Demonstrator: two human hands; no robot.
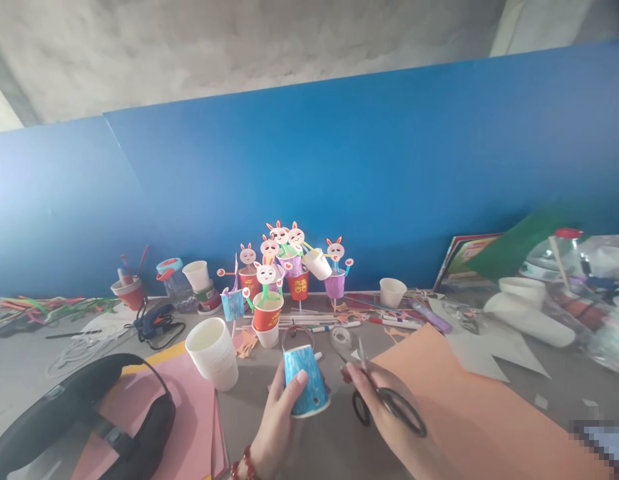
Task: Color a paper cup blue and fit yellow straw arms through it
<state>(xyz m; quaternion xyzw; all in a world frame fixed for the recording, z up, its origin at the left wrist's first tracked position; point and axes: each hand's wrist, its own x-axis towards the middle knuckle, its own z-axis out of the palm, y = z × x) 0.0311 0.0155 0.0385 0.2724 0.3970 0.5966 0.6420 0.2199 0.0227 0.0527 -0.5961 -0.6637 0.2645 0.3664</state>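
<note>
In my left hand (282, 407) is a paper cup (305, 383) coloured blue, tilted, with a small dark hole near its wide end. The thumb presses on its side and the other fingers go behind it. My right hand (382, 407) is closed around a pair of scissors (396, 410) with black handles. Their blades point up and away from me, a little apart, to the right of the cup. Just beyond the cup lie a roll of clear tape (341, 338) and a larger ring-shaped roll (298, 339), partly hidden by the cup.
Rabbit-faced cup figures (268, 307) stand at the back. A stack of white paper cups (212, 353) is on the left, near a black neck-shaped device (154, 433) on pink paper (192, 407). Orange paper (439, 387) covers the right. A glue gun (159, 323) lies back left.
</note>
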